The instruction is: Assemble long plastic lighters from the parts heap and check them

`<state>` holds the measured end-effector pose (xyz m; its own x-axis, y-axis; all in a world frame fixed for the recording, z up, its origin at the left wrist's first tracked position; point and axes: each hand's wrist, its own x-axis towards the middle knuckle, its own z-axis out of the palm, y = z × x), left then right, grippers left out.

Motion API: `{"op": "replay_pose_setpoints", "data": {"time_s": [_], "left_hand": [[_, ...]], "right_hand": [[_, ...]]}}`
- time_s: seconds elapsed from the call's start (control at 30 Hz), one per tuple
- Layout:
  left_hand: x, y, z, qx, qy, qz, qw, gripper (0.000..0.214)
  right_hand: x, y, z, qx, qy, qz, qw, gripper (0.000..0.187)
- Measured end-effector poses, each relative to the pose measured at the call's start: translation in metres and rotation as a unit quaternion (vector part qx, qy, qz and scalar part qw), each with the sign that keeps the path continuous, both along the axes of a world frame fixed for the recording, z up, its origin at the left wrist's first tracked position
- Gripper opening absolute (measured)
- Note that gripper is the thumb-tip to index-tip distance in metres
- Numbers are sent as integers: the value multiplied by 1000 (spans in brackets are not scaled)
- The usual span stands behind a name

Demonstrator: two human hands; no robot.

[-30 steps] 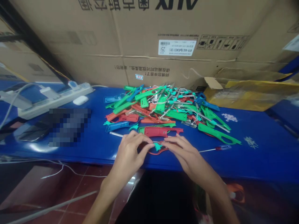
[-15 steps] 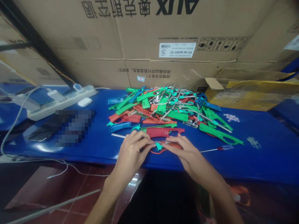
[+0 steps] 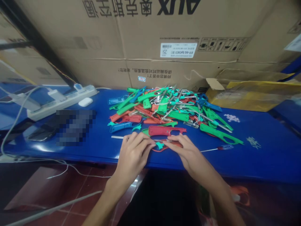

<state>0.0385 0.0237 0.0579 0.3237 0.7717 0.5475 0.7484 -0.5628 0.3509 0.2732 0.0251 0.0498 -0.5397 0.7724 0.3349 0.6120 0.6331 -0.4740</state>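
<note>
While left hand [image 3: 135, 149] pinches narrowly at left end of orange casing [image 3: 176, 144], teal piece [image 3: 160, 145] could tip or pop out, likely cause uneven fingertip pressure. Right hand [image 3: 189, 151] also narrow, thumb and fingers gripping casing's right part; slip there could shift whole casing. Casing near front edge of bench [image 3: 235, 161], between hands, just nearer than red shell [image 3: 162, 131]. Looks slim, orange-red, curved loop under teal piece; rest hidden by fingers. Metal tube [image 3: 117, 137] further left; whether joined, cannot tell.

1 big brown box [image 3: 141, 47] stands behind the blue table [image 3: 258, 160]. A smaller box [image 3: 246, 99] has yellow tape [image 3: 256, 85]. On the left, a white power strip [image 3: 44, 109] lies near a dark thing [image 3: 44, 131], maybe a phone.
</note>
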Motion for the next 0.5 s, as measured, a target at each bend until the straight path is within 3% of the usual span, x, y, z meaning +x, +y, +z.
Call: {"op": "replay_pose_setpoints", "data": {"time_s": [0.5], "left_hand": [[0, 9, 3, -24, 19, -14, 999, 11]], "right_hand": [[2, 0, 1, -8, 2, 3, 1000, 62]]}}
